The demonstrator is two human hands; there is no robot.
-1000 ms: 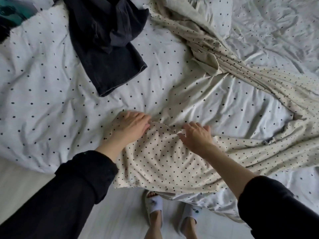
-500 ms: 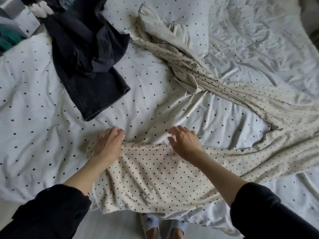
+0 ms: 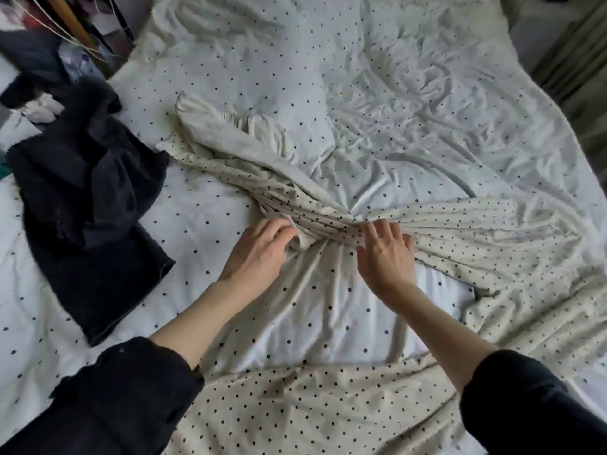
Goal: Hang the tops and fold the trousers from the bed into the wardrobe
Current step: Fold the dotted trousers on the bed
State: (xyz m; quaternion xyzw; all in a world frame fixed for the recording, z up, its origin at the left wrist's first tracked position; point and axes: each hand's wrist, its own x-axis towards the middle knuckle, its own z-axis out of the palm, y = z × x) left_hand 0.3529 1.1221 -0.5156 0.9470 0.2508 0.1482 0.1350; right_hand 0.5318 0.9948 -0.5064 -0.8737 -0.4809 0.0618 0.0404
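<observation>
Two dark sleeves (image 3: 108, 402) reach in from the near edge over the spotted cream trousers (image 3: 328, 405), which sprawl across the bed (image 3: 394, 77). Farther on, the left hand (image 3: 259, 251) pinches a bunched fold of this cloth, fingers (image 3: 279, 229) curled. Just beside it the right hand (image 3: 386, 254) presses on the gathered middle, fingers spread. Dark trousers (image 3: 95, 198) lie crumpled well to the left. Beyond, the rumpled dotted sheet stretches away.
</observation>
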